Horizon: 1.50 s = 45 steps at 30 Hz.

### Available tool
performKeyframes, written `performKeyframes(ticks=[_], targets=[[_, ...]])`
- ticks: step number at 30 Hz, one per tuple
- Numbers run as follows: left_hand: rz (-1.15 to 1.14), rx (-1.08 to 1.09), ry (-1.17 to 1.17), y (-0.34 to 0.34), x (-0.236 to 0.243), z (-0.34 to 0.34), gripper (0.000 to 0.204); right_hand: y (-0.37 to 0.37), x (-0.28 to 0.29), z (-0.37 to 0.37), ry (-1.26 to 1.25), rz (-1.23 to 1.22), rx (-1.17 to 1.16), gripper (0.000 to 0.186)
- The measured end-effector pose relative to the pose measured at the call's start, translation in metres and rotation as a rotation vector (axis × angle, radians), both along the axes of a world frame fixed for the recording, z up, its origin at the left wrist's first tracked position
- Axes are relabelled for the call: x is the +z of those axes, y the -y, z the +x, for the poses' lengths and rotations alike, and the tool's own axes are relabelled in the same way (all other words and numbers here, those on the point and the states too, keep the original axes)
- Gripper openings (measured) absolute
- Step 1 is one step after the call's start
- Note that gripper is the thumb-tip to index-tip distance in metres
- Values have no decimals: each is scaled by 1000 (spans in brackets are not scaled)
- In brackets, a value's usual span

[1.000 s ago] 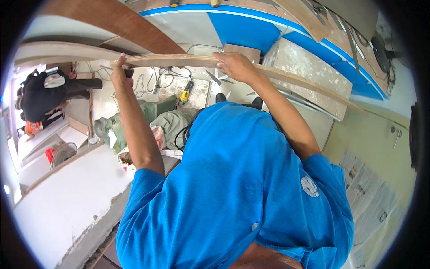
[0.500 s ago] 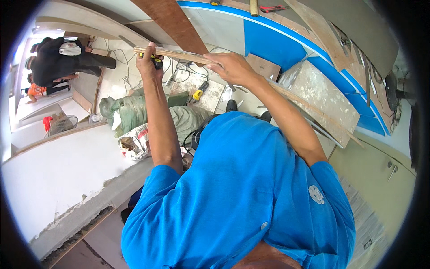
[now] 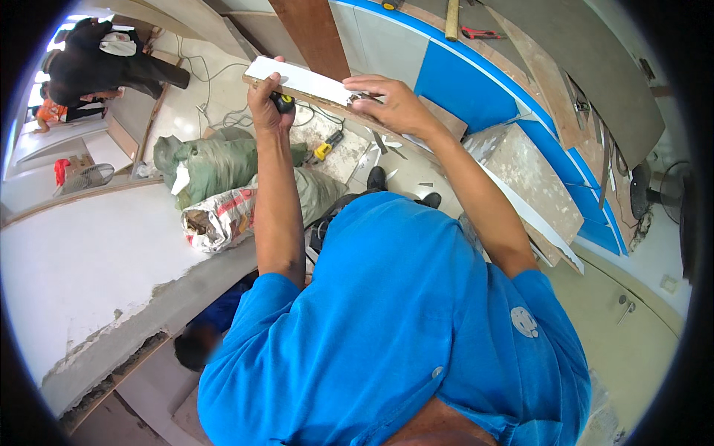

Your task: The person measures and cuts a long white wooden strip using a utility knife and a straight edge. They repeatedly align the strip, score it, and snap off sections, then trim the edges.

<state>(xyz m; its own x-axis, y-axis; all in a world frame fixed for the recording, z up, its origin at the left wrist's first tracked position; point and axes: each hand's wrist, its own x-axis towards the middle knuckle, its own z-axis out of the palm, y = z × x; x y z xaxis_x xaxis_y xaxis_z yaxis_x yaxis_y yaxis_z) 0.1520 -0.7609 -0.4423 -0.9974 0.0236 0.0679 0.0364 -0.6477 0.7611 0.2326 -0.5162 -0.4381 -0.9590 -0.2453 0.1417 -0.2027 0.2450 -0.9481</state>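
Observation:
A long, narrow board strip with a white face and rough wooden edge slants in front of me and passes under my right forearm. My left hand is closed round its far left end, thumb on the white face. The same palm holds a small black-and-yellow tape measure against the strip's underside. My right hand grips the strip farther along, fingers on top and thumb below. Something small and dark shows by the right fingertips; I cannot make out what it is.
Green sacks and a white sack lie left of my legs. A yellow-and-black power tool and offcuts lie on the floor. A blue-panelled curved counter bears a red cutter. People in dark clothes are at far left; another crouches below.
The strip has been turned so that its white face shows instead of mostly its edge. Both hands have shifted slightly right with it, still gripping. The head view has swung a little.

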Motion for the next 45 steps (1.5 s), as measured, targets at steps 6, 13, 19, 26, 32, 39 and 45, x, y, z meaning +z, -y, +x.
performKeyframes(ticks=[6,13,19,26,32,39,45], targets=[[39,-30,7,4,-11,-8,54,-5,-19,-5,-68,32,-28,23],[28,7,82,3,-10,-11,59,1,-15,-23,-258,262,12,12],[37,-37,74,15,-22,-13,61,9,-21,-17,-131,93,-100,25],[-28,5,68,39,-51,-2,64,-94,-45,55,-26,409,-127,68],[-121,82,334,21,-68,-40,33,-207,-142,180,259,725,-47,113],[-422,-269,163,-25,-69,-75,41,-247,-160,177,289,726,-278,51],[-373,106,248,-92,-35,-122,49,-286,-93,148,364,719,-375,47]])
